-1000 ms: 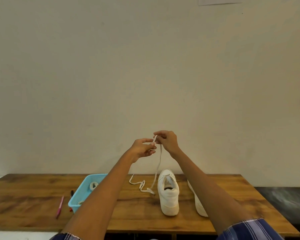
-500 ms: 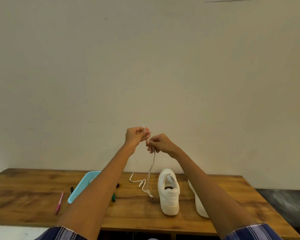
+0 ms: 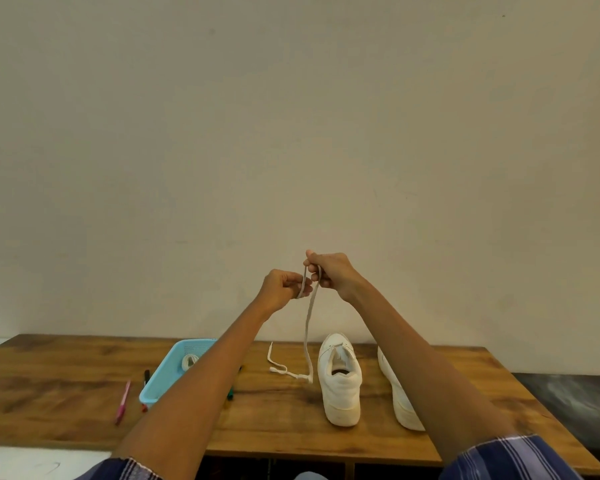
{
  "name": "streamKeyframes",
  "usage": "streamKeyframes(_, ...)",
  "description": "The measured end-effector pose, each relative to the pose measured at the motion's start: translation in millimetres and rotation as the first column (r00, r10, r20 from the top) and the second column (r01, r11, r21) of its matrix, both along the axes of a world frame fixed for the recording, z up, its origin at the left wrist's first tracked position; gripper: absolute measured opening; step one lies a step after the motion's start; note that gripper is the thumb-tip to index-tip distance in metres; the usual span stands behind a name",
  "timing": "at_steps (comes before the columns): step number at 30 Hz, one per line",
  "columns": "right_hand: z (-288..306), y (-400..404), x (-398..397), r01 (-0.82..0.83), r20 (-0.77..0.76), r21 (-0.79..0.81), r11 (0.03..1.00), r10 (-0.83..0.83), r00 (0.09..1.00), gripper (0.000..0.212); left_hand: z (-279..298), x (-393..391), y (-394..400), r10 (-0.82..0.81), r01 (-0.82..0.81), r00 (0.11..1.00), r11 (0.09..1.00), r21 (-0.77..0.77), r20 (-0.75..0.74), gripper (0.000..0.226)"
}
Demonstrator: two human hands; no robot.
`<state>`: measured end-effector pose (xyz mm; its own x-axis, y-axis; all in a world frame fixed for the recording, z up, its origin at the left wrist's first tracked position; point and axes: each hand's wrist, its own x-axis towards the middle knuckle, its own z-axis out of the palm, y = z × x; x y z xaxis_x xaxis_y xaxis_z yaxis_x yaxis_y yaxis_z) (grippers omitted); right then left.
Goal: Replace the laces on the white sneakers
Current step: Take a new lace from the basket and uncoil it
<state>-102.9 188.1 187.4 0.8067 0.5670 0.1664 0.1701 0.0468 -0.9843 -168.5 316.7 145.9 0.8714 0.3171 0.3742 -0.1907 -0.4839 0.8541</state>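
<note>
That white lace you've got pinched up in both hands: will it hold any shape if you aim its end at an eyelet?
Probably not. The lace hangs limp from the right hand and left hand, and its tail lies kinked on the table, so it looks floppy. It seems very light and likely to sway.

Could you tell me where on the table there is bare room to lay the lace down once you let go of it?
The widest bare wood lies right of the second sneaker, out to the table edge. The far left, beyond the pink pen, is free too. It is crowded between the blue basket and the near sneaker, where the lace trails.
</note>
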Motion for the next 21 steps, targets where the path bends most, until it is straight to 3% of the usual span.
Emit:
streamKeyframes(5,-2,-1,3,0.097,-0.052,-0.002,0.995,-0.097,0.994,0.023,-2,2,-6,-0.059,0.057,0.998,0.995,-0.075,-0.014,0.019)
streamKeyframes(14,-6,-1,3,0.093,0.047,-0.042,0.995,-0.091,0.995,0.024,-2,2,-9,-0.022,0.016,0.995,0.998,-0.061,-0.095,0.023)
streamKeyframes(21,-10,1,8,0.152,0.004,-0.022,0.988,-0.152,0.988,0.024,6,-1,-18,-0.094,0.082,0.991,0.988,-0.131,-0.09,0.021)
